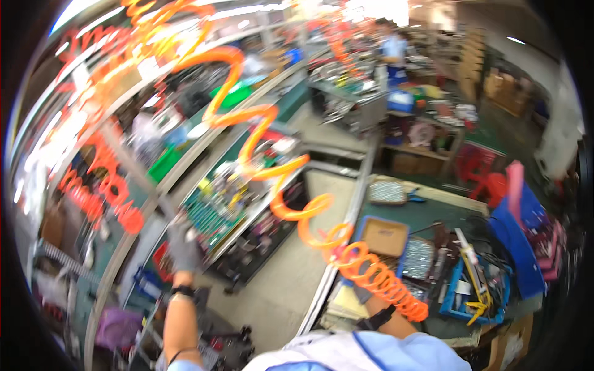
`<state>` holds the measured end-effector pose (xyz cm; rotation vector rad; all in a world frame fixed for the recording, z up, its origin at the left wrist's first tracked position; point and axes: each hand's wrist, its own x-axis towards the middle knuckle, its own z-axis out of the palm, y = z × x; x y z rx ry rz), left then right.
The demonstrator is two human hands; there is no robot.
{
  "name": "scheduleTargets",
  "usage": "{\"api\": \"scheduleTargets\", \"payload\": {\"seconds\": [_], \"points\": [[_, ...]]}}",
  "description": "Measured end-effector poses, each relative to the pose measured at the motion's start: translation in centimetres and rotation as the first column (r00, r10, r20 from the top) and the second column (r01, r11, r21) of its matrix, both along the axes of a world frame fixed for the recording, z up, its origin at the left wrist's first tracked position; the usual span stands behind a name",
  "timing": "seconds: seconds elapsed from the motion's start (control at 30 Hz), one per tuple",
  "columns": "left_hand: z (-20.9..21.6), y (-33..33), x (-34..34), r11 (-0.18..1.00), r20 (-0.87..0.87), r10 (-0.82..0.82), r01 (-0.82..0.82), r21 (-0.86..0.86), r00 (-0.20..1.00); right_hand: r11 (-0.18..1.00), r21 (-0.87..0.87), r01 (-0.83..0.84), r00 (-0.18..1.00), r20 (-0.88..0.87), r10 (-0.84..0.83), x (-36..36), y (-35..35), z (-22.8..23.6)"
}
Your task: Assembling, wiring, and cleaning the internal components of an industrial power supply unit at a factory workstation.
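My left hand [182, 246], in a grey glove, is raised at the left over the edge of a long workbench and closed around the lower end of a blurred grey bar [133, 164] that slants up and left. An orange coiled air hose [272, 173] swings down from the upper left to a tight coil [380, 281] in front of me. My right hand [366, 295], also gloved with a dark wrist strap, lies behind that tight coil at the bench edge; its fingers are hidden. The whole picture is motion-blurred.
The green-topped bench [433, 213] at the right carries a blue tray with a brown bottom [385, 238], a tray of small metal parts [387, 191] and a blue bin of tools [476, 287]. A concrete aisle [281, 297] runs between benches. Another person [393, 52] stands far back.
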<state>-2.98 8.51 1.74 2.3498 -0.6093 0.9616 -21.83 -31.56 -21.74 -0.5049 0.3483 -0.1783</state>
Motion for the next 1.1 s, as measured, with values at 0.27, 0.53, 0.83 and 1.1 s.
{"api": "scheduleTargets", "payload": {"seconds": [0.27, 0.53, 0.83, 1.1], "points": [[-0.3, 0.4, 0.4, 0.961, -0.027, -0.245, 0.238, -0.143, 0.969, 0.988, -0.136, -0.075, 0.91, 0.396, 0.124, 10.2, 7.1, 16.3], [0.1, -0.5, 0.7, 0.975, 0.083, -0.214, 0.218, -0.035, 0.973, 0.82, -0.304, -0.485, 0.87, -0.079, 0.486, 16.4, 6.9, 14.2], [4.5, -0.9, 2.0, 0.874, -0.194, -0.233, 0.293, 0.387, 0.953, 0.832, -0.55, 0.074, 0.976, 0.213, 0.054, 15.8, 13.7, 16.5], [4.4, -0.5, 2.3, 0.895, -0.264, -0.223, 0.304, 0.327, 0.938, 0.253, -0.849, 0.465, 0.852, 0.506, 0.133, 13.5, 15.4, 16.9]]}}
